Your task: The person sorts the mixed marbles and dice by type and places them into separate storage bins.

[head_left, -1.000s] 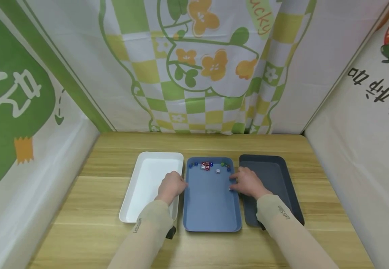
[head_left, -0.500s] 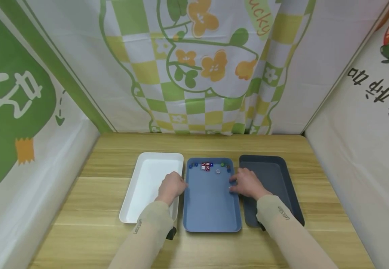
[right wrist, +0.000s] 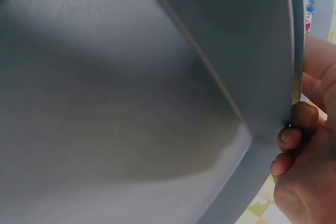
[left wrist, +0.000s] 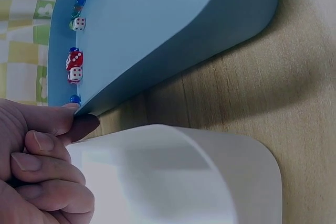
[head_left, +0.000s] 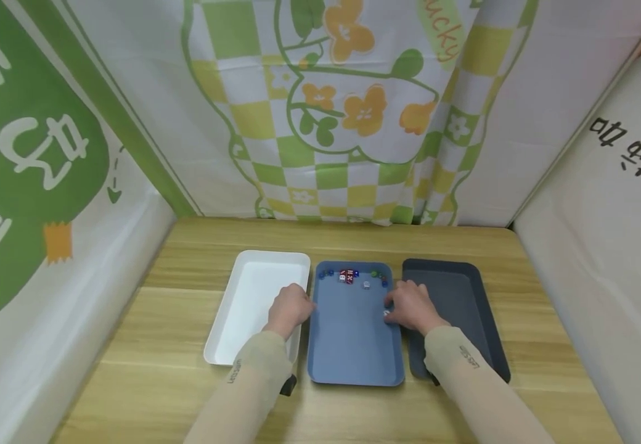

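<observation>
A blue tray (head_left: pixel 354 345) lies in the middle in the head view. My left hand (head_left: pixel 289 308) pinches its left rim; the left wrist view has the thumb and a finger on either side of that rim, other fingers curled. At the opposite rim is my right hand (head_left: pixel 413 306), thumb and fingers bent over the edge. Along the tray's far end are red dice (left wrist: pixel 75 57), white dice (left wrist: pixel 79 23), blue marbles (left wrist: pixel 75 99) and a green marble (head_left: pixel 374 274). One white die (head_left: pixel 367 285) sits slightly apart from the cluster.
Left of the blue tray stands a white tray (head_left: pixel 254 277), under my left hand and wrist. A dark grey tray (head_left: pixel 448 287) is on the right, partly beneath my right hand. All three rest on a wooden table (head_left: pixel 148 345) with a patterned curtain (head_left: pixel 348 179) behind.
The head view has turned a little, so everything appears shifted to the right. Both hands keep their places at the blue tray's rims, and the dice and marbles stay at its far end.
</observation>
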A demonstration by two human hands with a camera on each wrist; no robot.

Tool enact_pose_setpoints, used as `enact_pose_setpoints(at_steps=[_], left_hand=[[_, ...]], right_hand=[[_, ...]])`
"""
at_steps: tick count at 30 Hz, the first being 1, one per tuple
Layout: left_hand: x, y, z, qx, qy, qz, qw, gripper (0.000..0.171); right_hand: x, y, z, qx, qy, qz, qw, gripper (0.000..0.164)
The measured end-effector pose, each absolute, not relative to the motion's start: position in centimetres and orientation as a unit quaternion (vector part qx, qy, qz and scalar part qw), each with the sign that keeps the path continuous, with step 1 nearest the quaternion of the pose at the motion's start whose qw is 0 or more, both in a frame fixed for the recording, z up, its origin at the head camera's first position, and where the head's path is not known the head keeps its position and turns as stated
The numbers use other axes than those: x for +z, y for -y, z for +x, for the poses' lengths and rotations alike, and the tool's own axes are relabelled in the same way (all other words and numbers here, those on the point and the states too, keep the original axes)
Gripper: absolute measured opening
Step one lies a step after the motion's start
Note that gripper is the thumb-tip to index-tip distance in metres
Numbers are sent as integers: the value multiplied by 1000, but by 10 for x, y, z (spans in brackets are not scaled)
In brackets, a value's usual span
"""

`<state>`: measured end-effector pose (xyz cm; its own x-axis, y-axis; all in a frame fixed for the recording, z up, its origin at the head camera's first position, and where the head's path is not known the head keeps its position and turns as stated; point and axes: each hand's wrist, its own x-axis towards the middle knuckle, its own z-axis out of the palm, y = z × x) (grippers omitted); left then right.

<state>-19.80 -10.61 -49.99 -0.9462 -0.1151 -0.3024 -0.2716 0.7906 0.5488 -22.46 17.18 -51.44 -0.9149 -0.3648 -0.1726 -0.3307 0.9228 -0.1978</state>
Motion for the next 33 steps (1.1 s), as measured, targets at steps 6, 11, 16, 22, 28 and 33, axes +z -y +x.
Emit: enact_pose_setpoints(at_steps=[6,11,16,22,28,33], left_hand=[[-500,105,-199,303,-939,-104,127,48],[-500,105,-198,305,-938,-105,128,44],[-498,105,-196,306,-937,-109,129,41],[-498,105,-196,307,-936,-108,131,43],[-499,107,-195,308,-938,-105,123,44],[-499,106,-195,307,-937,-107,129,47]], right_hand=[[-518,-170,-225,-78,-976,-180,92,20],[-518,-169,-224,-72,-977,-179,90,17],[-517,-168,-223,-77,-977,-177,90,16],[-519,-170,-222,-124,-974,-176,69,15],[-519,-175,-227,-166,-966,-190,47,15],[-516,-181,-231,-200,-957,-207,17,14]])
